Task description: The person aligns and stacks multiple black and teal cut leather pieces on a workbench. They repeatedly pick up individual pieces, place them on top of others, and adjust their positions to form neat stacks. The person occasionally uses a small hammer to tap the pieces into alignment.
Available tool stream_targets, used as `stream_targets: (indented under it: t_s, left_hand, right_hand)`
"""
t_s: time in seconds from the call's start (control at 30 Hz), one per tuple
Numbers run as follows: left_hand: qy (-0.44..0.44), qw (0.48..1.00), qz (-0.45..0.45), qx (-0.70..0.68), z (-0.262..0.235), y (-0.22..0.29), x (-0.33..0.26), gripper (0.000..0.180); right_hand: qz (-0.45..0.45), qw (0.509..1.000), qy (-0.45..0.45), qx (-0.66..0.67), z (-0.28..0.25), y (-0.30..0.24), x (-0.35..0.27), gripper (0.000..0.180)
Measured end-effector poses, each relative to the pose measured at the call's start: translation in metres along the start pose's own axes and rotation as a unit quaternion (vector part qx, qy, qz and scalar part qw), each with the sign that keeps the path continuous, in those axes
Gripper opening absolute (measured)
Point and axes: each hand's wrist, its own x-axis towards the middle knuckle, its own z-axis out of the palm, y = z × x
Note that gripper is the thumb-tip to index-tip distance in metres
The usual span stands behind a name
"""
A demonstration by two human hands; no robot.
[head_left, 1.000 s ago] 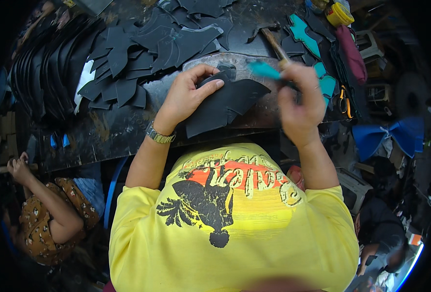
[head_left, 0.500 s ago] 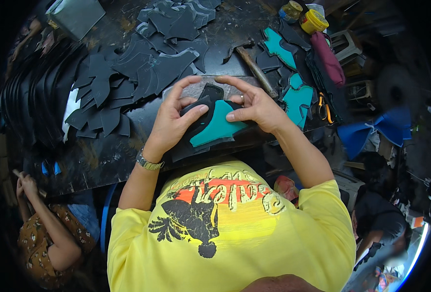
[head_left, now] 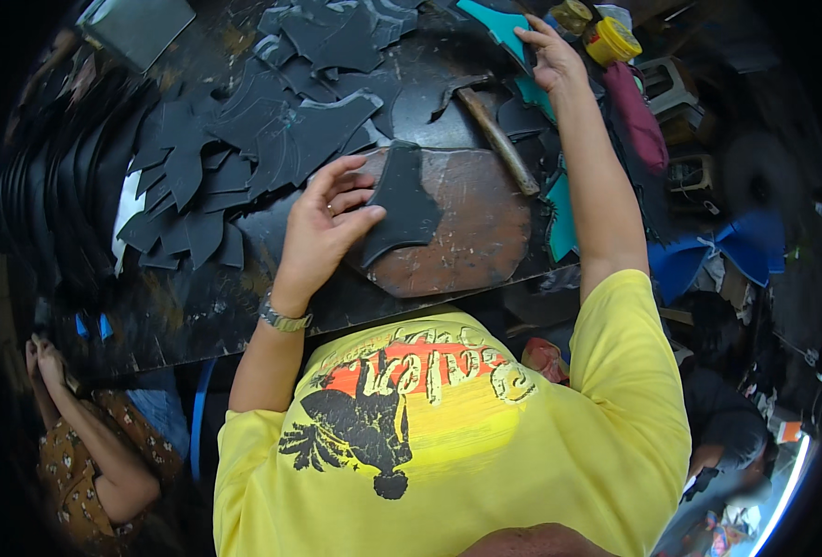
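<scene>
1. Left hand [head_left: 327, 227] lies flat, fingers spread, pinning the dark grey cut leather piece [head_left: 400, 209] onto the round brown wooden work board [head_left: 467, 232]. Half a second ago both hands pressed this piece together with a teal one; now only the left holds it down.
2. Right hand [head_left: 550, 51] has left the board and is stretched to the far side of the counter [head_left: 197, 316], fingers open over the teal cut-out lining pieces [head_left: 499, 23]. Nothing gripped that can be seen.
3. Teal piece seen under the dark one earlier no longer shows on the board; another teal piece [head_left: 561, 218] lies at the board's right edge.
4. Wooden-handled hammer [head_left: 495, 139] lies untouched, just beyond the board.
5. Heap of dark cut pieces [head_left: 244, 139] to the left; yellow-lidded jar [head_left: 613, 39] near the right hand.
6. Judgement: one pairing looks finished, and the reach suggests fetching fresh lining.
</scene>
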Motion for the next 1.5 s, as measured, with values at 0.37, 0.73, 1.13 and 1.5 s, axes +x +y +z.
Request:
stream_targets:
  t_s: [0.37, 0.73, 1.13, 1.5]
  left_hand:
    - [0.006, 1.0, 0.025, 0.005, 0.008, 0.002, -0.003, 0.064]
    - [-0.045, 0.997, 0.046, -0.041, 0.001, -0.01, 0.002, 0.044]
    - [-0.043, 0.995, 0.072, 0.061, 0.007, -0.009, -0.002, 0.03]
    - [-0.063, 0.959, 0.148, 0.234, 0.021, -0.002, -0.004, 0.026]
  right_hand:
    - [0.044, 0.87, -0.405, -0.277, 0.116, -0.029, -0.175, 0.084]
    - [-0.042, 0.998, -0.049, -0.021, 0.021, -0.032, -0.018, 0.061]
    - [-0.111, 0.766, 0.13, -0.62, 0.003, -0.034, 0.044, 0.086]
    - [-0.094, 0.751, -0.082, -0.648, -0.037, -0.065, -0.245, 0.073]
